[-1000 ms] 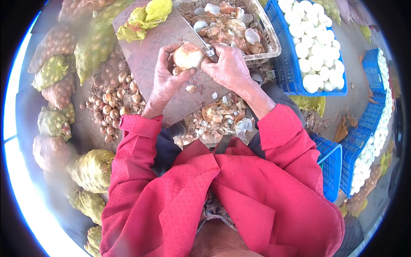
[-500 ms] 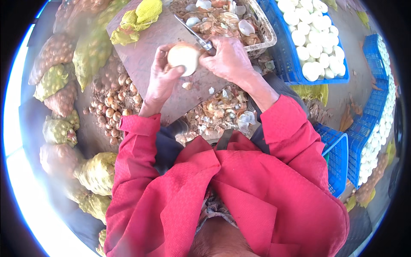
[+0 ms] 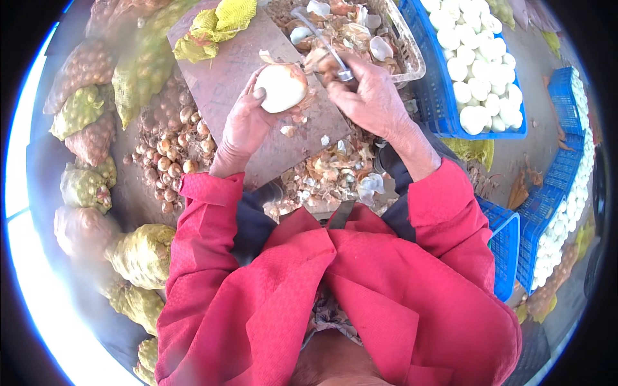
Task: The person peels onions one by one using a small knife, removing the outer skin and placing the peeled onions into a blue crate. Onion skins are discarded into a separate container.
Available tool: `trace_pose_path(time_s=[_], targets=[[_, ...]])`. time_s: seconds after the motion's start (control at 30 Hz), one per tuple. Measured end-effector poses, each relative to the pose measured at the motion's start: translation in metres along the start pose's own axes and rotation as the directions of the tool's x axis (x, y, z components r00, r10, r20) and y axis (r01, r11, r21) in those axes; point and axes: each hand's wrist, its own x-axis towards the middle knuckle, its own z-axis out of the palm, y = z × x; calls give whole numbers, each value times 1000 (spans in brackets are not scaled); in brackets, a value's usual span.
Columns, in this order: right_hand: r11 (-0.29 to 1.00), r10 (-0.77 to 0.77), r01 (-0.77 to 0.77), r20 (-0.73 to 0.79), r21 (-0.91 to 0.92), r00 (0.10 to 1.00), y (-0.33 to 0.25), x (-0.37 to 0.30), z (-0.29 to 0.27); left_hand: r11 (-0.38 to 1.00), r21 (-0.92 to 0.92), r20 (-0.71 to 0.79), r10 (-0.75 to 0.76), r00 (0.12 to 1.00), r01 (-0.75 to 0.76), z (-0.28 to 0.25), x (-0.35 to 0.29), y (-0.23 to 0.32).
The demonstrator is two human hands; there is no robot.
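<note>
My left hand (image 3: 243, 122) grips a pale, partly peeled onion (image 3: 280, 87) over a brown board (image 3: 228, 71). My right hand (image 3: 370, 96) is closed on a knife (image 3: 322, 44), whose blade points up and away from the onion, with a strip of brown skin hanging by it. Both arms wear red sleeves. Loose onion skins (image 3: 335, 174) lie along the board's near edge, between my arms.
A wire basket (image 3: 405, 45) of peelings sits behind the board. A blue crate (image 3: 444, 119) of peeled white onions stands at the right, more blue crates (image 3: 547, 193) beyond. Small unpeeled onions (image 3: 170, 138) and yellow mesh sacks (image 3: 138, 254) fill the left.
The knife has lifted off the onion and swung up and away toward the basket. My left hand has kept hold of the onion, which now shows more bare pale surface.
</note>
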Motion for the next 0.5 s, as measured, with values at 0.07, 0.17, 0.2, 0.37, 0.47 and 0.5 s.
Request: trace_pose_path(time_s=[0.07, 0.17, 0.2, 0.37, 0.47, 0.5], targets=[[994, -47, 54, 70, -98, 996, -9, 1, 4, 999, 41, -2, -12, 1000, 12, -1, -1, -7], [975, -123, 129, 43, -178, 991, -2, 3, 13, 991, 136, 43, 0, 999, -6, 2, 4, -13], [982, -79, 87, 51, -169, 996, -5, 3, 12, 984, 177, 34, 4, 999, -10, 4, 3, -14], [984, -109, 110, 17, -137, 994, -1, 0, 12, 944, 326, -22, 57, 998, -46, 14, -1, -16], [986, -70, 70, 9, -154, 998, 1, 1, 15, 914, 400, -46, 98, 994, -72, 17, -1, -20], [985, -79, 79, 6, -151, 997, 1, 1, 16, 900, 429, -58, 113, 992, -77, 17, -2, -19]])
